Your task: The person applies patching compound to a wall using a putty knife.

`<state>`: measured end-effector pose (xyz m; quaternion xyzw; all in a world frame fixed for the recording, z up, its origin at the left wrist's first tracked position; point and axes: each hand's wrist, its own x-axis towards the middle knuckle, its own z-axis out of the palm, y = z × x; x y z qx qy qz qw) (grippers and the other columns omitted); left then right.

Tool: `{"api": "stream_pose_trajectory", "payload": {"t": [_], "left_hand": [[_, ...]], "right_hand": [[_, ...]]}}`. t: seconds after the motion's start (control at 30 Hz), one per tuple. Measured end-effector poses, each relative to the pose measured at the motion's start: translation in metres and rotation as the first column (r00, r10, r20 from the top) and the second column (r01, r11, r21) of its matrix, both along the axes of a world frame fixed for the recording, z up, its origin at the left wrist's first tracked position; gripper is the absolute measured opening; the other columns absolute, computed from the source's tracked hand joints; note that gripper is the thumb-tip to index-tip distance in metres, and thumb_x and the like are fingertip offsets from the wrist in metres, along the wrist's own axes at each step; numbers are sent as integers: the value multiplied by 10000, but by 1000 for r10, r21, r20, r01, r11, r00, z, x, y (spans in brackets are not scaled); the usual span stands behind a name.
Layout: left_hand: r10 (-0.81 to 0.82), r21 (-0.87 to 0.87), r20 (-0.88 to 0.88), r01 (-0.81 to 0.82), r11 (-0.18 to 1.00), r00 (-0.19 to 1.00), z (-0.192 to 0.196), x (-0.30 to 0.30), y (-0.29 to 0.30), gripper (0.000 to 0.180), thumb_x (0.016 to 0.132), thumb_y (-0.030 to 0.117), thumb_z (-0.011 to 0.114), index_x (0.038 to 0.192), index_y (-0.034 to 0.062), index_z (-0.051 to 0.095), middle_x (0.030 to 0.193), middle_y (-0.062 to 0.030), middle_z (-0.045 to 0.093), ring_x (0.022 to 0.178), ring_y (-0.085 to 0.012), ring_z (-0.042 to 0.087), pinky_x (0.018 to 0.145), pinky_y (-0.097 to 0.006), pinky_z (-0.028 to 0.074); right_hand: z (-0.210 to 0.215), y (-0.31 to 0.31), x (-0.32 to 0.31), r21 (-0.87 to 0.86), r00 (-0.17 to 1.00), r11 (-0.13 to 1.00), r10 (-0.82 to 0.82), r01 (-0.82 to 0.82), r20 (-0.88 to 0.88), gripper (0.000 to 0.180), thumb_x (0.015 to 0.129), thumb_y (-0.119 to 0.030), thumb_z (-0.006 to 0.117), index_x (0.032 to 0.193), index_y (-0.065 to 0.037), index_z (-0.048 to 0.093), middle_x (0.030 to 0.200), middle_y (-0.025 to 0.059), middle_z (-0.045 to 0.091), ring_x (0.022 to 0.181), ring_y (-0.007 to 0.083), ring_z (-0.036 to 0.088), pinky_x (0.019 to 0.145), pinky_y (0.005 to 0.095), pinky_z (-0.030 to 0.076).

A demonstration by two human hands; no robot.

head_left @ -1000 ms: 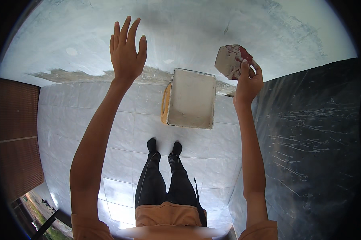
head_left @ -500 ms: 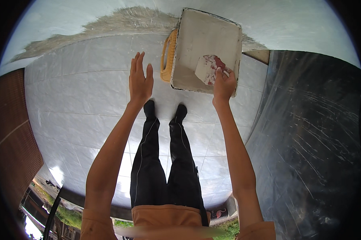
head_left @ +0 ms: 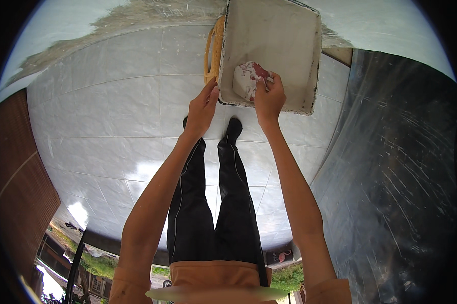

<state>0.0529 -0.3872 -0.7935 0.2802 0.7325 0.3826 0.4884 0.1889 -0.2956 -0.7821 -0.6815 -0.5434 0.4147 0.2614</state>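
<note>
Over the near-left corner of the tray (head_left: 284, 45), right hand (head_left: 271, 103) grasps the lowered scraper (head_left: 245, 81); left hand (head_left: 202, 111), fingers unclenched, now alongside.

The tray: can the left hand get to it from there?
Probably yes: the left hand looks empty and is right beside the near left corner of the tray, with nothing visible blocking it.

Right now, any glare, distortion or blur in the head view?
Head view: white glare on the floor tiles left of the trousers, tile rows bowed by the fisheye, corners black; blurred band over the shirt; scraper in the right hand fairly sharp.
</note>
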Motion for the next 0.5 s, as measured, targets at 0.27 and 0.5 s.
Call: {"api": "stream_pose_trajectory", "payload": {"t": [0.27,0.5], "left_hand": [[21,13,34,-22,1000,999,-9,5,-4,432,1033,301,501,1397,68,512,840,-86,631,751,-86,486,717,-231,434],[-40,-4,-68,40,999,997,0,7,2,388,1043,255,464,1383,77,521,675,-81,511,620,-97,419,602,-266,411]], "right_hand": [[-4,0,-8,-75,999,996,38,-39,-17,273,906,-48,554,1169,17,531,918,225,704,888,329,701,791,390,507],[-23,-5,-6,67,998,996,61,-64,33,242,917,-81,574,1143,3,566,832,150,724,620,178,659,602,318,502]]}}
